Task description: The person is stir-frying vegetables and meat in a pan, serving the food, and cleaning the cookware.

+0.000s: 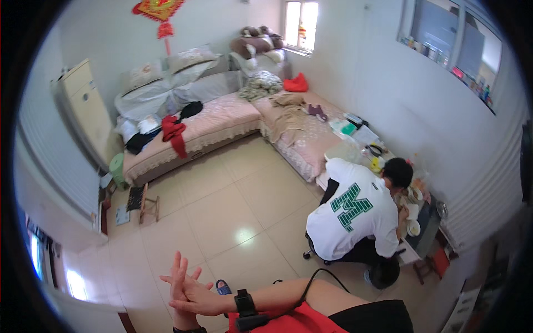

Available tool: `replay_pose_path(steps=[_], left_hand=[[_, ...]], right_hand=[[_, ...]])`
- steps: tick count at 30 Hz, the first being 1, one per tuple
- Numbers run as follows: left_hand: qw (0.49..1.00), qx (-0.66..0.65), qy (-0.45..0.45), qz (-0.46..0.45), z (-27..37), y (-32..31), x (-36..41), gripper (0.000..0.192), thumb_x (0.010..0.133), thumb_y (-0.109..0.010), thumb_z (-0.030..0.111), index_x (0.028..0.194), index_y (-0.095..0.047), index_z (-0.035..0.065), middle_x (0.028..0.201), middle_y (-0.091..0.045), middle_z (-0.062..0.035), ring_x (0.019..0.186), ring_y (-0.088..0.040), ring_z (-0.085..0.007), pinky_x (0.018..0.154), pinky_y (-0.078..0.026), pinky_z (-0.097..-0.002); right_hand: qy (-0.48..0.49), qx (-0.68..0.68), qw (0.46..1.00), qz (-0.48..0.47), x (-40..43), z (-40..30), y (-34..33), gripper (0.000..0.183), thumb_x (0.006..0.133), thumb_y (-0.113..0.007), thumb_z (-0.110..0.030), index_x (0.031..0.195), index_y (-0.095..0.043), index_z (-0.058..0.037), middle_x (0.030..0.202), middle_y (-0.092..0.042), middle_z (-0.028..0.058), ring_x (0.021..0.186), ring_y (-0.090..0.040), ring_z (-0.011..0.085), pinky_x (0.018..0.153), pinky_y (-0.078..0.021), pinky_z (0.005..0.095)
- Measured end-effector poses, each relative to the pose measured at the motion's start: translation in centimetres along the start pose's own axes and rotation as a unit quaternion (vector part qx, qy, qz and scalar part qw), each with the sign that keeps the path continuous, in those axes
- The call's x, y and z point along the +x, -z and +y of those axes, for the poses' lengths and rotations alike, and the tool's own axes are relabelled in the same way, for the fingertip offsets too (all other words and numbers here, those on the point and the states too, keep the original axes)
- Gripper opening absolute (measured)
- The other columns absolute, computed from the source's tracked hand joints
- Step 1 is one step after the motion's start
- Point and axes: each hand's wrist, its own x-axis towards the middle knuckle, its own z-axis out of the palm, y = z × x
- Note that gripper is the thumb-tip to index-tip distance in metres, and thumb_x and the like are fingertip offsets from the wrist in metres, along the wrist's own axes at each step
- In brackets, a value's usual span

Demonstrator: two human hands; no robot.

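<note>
My right hand [201,299] reaches in from the right, with a black strapped device [245,303] and a cable at its wrist. It lies across my left hand [179,270], which rises from below with a dark band [189,330] at the wrist. The palms touch and overlap, fingers spread, and no object shows in either hand. Part of the left palm is hidden behind the right hand. Beneath them is the tiled floor [175,233], and a blue slipper [223,287] on a foot shows beside the right wrist.
A person in a white shirt [354,208] sits on a low wheeled seat at a dark low table [429,233] holding bowls. An L-shaped sofa [225,112] bears clothes and cushions. A small folding stool [143,202] stands left, near a green bin [118,168].
</note>
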Motion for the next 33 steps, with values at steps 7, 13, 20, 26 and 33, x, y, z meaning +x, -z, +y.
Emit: replay_pose_path(steps=[7, 13, 20, 26, 33], left_hand=[[0.976, -0.022, 0.150, -0.157, -0.4, 3.0, 13.4, 0.060, 0.094, -0.044, 0.046, 0.145, -0.030, 0.0168, 0.145, -0.032, -0.0130, 0.118, -0.047, -0.0392, 0.092, -0.046, -0.0486], [0.937, 0.195, 0.051, -0.287, -0.6, 4.4, 18.7, 0.067, 0.095, -0.044, 0.043, 0.149, -0.016, 0.0165, 0.153, -0.014, -0.0106, 0.129, -0.035, -0.0295, 0.091, -0.047, -0.0479], [0.868, 0.053, 0.321, -0.375, 0.7, 3.4, 23.3, 0.072, 0.092, -0.044, 0.052, 0.150, -0.014, 0.0207, 0.156, -0.006, -0.0078, 0.135, -0.029, -0.0356, 0.086, -0.047, -0.0579], [0.842, 0.027, 0.262, -0.471, -4.9, 0.5, 17.6, 0.068, 0.093, -0.039, 0.053, 0.148, -0.021, 0.0170, 0.145, -0.033, -0.0143, 0.119, -0.048, -0.0366, 0.090, -0.047, -0.0478], [0.756, 0.154, 0.097, -0.629, -11.9, -4.0, 10.9, 0.060, 0.098, -0.039, 0.040, 0.149, -0.014, 0.0191, 0.150, -0.022, -0.0117, 0.127, -0.038, -0.0332, 0.093, -0.046, -0.0484]], right_hand=[[-0.167, 0.008, 0.960, 0.226, 8.4, 4.3, 4.9, 0.070, 0.089, -0.057, -0.039, 0.144, -0.027, -0.0070, 0.144, -0.026, 0.0251, 0.134, -0.028, 0.0353, 0.109, -0.0240, 0.0441], [-0.194, 0.107, 0.907, 0.358, 11.9, 6.1, 10.5, 0.062, 0.089, -0.055, -0.038, 0.142, -0.034, -0.0132, 0.149, -0.023, 0.0217, 0.140, -0.014, 0.0369, 0.113, -0.0168, 0.0427], [-0.231, -0.173, 0.871, 0.399, 11.5, 8.0, 4.2, 0.070, 0.089, -0.057, -0.039, 0.144, -0.026, -0.0088, 0.148, -0.017, 0.0253, 0.140, -0.012, 0.0366, 0.112, -0.0178, 0.0453], [-0.244, -0.026, 0.812, 0.530, 6.2, 4.6, 6.5, 0.066, 0.088, -0.060, -0.033, 0.141, -0.031, -0.0052, 0.144, -0.029, 0.0209, 0.133, -0.030, 0.0367, 0.107, -0.0276, 0.0486], [-0.003, 0.288, 0.707, 0.646, -7.0, 1.8, 5.6, 0.058, 0.091, -0.055, -0.020, 0.139, -0.030, 0.0012, 0.146, -0.030, 0.0145, 0.133, -0.032, 0.0306, 0.106, -0.0295, 0.0448]])
